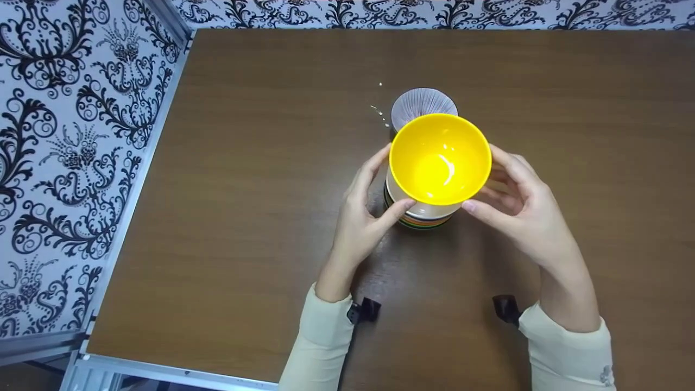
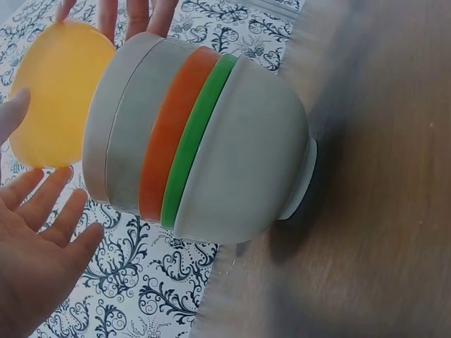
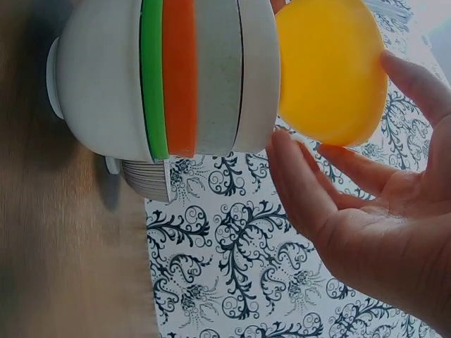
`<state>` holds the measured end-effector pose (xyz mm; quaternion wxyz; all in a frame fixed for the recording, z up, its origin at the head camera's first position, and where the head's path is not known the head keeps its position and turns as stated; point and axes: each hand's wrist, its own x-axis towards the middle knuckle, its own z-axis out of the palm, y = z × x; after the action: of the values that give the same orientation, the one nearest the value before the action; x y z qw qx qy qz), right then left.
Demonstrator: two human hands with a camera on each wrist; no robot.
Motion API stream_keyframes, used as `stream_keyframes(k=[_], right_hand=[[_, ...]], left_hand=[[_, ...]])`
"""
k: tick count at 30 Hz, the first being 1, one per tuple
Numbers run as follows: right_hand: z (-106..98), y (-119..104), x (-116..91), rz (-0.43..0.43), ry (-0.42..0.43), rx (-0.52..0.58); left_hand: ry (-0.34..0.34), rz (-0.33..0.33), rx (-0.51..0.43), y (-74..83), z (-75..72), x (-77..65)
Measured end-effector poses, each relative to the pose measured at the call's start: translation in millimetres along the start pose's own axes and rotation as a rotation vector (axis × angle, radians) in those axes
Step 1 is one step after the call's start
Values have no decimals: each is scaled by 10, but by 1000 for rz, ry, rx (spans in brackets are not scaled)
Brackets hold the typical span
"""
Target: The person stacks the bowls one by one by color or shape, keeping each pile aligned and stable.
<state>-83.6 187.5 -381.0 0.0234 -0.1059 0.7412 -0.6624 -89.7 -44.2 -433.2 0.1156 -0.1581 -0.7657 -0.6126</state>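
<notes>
A yellow bowl [image 1: 441, 160] is held level between my two hands, just above a stack of bowls. My left hand [image 1: 358, 217] grips its left side, thumb near the front rim and fingers along the wall. The right hand [image 1: 524, 209] grips the opposite side in the same way. Below, the stack's top white bowl [image 1: 399, 191] is partly hidden by the yellow one. From the side, in the left wrist view, the stack shows pale bowls, an orange bowl [image 2: 176, 134], a green bowl [image 2: 199, 141] and a white bottom bowl [image 2: 254, 155].
Behind the stack stands a smaller bowl with fine dark stripes [image 1: 423, 103], partly covered by the yellow bowl. Small pale specks [image 1: 380, 113] lie beside it on the brown wooden table [image 1: 244, 190]. Black-and-white patterned panels [image 1: 76, 152] border the table at the left and back.
</notes>
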Motion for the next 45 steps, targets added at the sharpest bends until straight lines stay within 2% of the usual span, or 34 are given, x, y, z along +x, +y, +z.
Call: stream_keyframes(k=[27, 38, 45], right_hand=[[-15, 160, -4, 52, -35, -58], [-16, 192, -27, 65, -43, -135], [-7, 219, -34, 66, -51, -115]], left_hand=[[-21, -72, -57, -122, 62, -44], [-27, -82, -69, -144, 78, -77], [-25, -97, -66, -155, 76, -92]])
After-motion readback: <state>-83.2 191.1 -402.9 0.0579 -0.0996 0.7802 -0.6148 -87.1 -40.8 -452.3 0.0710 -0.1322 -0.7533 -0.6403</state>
